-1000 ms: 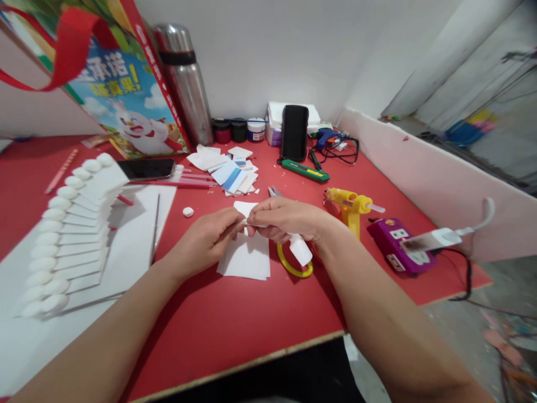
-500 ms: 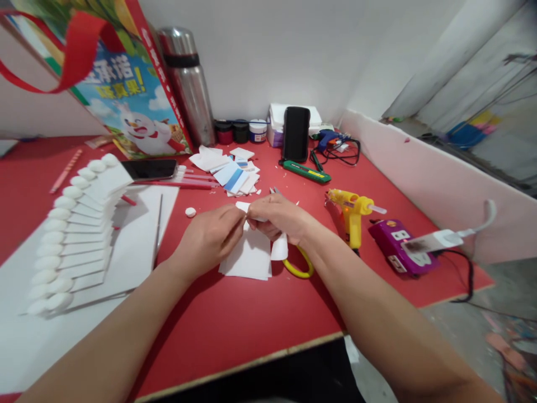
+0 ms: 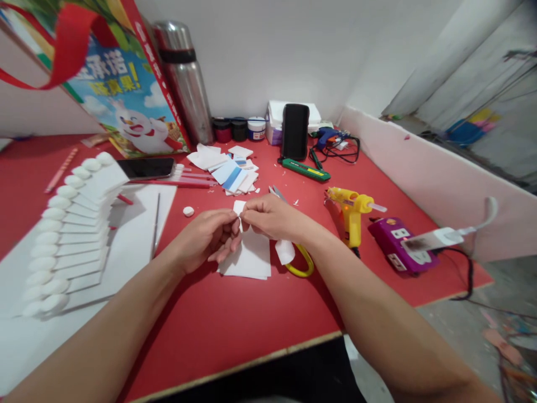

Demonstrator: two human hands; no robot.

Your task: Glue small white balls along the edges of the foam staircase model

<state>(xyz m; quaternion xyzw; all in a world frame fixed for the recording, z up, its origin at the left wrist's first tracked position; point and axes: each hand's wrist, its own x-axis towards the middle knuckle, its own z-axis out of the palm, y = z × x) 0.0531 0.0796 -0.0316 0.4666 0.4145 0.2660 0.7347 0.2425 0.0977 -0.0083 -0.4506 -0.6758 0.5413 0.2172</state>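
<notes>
Both hands, the left hand [image 3: 205,238] and the right hand [image 3: 272,219], pinch 1 white strip [image 3: 285,250] (over white sheets [image 3: 251,260]); yellow glue gun [image 3: 351,210] at 3 o'clock.

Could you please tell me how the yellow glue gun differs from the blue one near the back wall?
The yellow glue gun stands upright in the open, a glue stick jutting from its rear; the blue glue gun lies at the back among black cables. Both rest on the red table.

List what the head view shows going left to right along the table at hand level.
White fan-shaped model → left hand → right hand → yellow glue gun → purple power strip.
</notes>
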